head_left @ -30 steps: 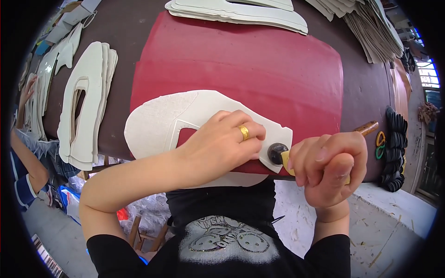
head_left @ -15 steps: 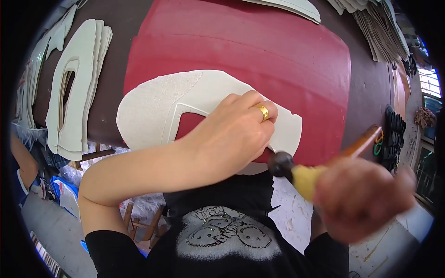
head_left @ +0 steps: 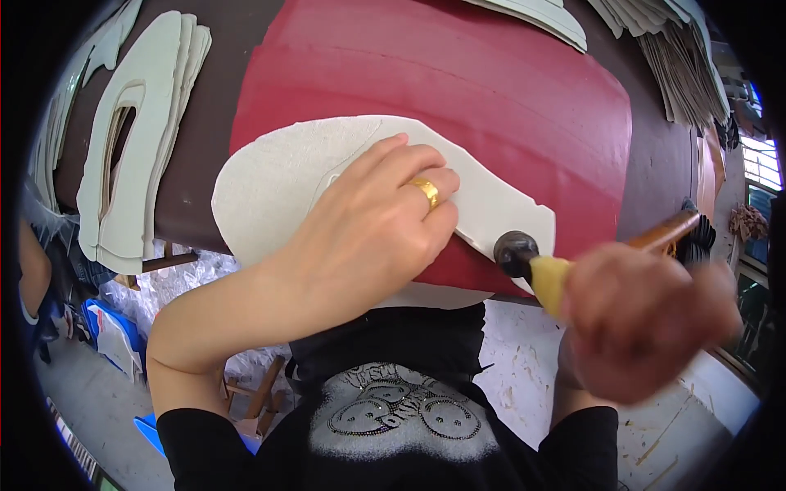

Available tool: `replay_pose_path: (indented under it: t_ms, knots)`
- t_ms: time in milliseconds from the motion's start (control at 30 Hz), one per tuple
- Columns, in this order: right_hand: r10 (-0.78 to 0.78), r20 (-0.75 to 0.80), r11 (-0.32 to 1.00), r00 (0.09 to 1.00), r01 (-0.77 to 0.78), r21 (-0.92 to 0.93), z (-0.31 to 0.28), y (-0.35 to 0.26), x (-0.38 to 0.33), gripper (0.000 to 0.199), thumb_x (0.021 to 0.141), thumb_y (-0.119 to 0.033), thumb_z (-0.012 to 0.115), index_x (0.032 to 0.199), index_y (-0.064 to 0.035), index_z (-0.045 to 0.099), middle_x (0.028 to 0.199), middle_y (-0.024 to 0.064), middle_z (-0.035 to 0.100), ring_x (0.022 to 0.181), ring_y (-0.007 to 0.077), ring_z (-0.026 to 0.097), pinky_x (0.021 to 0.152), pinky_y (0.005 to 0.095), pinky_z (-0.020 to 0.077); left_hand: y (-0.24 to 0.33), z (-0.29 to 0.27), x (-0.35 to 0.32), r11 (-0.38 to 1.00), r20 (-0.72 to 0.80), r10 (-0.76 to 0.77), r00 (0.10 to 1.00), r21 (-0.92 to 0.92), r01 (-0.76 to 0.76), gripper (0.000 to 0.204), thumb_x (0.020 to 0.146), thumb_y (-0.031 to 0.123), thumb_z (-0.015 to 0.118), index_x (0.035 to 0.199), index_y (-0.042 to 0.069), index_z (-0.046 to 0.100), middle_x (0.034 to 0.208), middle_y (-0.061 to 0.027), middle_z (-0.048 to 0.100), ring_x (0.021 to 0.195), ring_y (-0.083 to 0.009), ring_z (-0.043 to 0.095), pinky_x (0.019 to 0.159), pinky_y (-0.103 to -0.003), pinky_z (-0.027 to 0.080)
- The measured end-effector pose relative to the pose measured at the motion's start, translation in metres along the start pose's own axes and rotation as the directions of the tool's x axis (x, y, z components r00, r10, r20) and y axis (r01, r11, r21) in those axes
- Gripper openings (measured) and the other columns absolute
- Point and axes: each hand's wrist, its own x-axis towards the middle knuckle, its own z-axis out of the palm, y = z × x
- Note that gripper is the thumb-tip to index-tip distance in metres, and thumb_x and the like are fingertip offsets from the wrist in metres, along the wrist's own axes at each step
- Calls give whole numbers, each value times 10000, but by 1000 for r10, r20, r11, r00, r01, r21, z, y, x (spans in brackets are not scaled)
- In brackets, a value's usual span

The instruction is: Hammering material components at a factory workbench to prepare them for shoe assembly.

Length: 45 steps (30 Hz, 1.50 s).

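An off-white shoe upper (head_left: pixel 491 200) with a U-shaped cutout lies across a red mat (head_left: pixel 565 164) in front of me. My left hand (head_left: pixel 385 204), a gold ring on one finger, bears down on its middle. The fingers are curled over the cutout edge, and the thumb is hidden. My right hand (head_left: pixel 647 323), blurred by motion, grips a hammer (head_left: pixel 516 254) with a round dark head. Its wooden handle sticks out beyond the hand at upper right. Something yellow (head_left: pixel 550 282) shows between hand and head. The head appears over the upper's right end; contact cannot be made out.
The mat rests on a brown table (head_left: pixel 196 204). Stacked off-white shoe uppers (head_left: pixel 139 164) lie at left, with more piles (head_left: pixel 679 78) at far right. Another piece (head_left: pixel 540 20) lies at the mat's far edge. At left, part of another person's arm (head_left: pixel 33 270) shows.
My left hand has slid leftward along the upper, its fingers now lower over the cutout. The hammer head has risen from the near edge to over the upper's right end. The view has shifted slightly.
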Motion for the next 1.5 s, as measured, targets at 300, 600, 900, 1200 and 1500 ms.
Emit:
replay_pose_path:
  t_ms: [300,600,900,1200,1500]
  knots:
    - [-63,6,991,998,63,-116,31,-11,23,333,1065,-368,236,881,-205,460,487,-64,337,339,75,339,424,245,404,-1,-5,-7,990,-69,-88,994,104,95,111,728,23,692,782,38,597,999,-40,613,1034,-232,565,969,-388,447]
    - [6,33,999,999,-5,-35,37,13,37,356,1066,-362,232,884,-177,475,526,-58,348,399,72,372,439,255,411,-10,-21,-7,979,-50,-200,978,18,202,138,711,-20,680,777,36,573,977,-25,601,996,-210,573,969,-388,455]
    - [22,182,999,983,-17,-30,40,17,53,355,1065,-348,239,920,-142,488,557,-50,368,448,71,389,449,264,403,-24,-32,-22,976,-47,-218,975,13,219,134,711,-28,671,781,33,575,989,-23,610,979,-210,594,903,-345,476]
    - [-143,267,984,953,165,-64,55,30,75,307,1064,-304,271,1017,-124,515,553,-42,365,461,82,398,448,261,374,-15,-33,-37,931,-171,-322,931,121,344,138,714,-43,668,801,32,592,1029,-32,643,1026,-222,621,844,-319,495]
    - [-186,247,981,951,194,-9,57,22,40,265,1052,-261,296,971,-112,500,545,-16,405,457,111,423,481,271,404,-14,-20,-46,940,-321,-302,898,58,337,95,698,0,638,763,-20,571,971,-107,610,873,-274,601,773,-367,496]
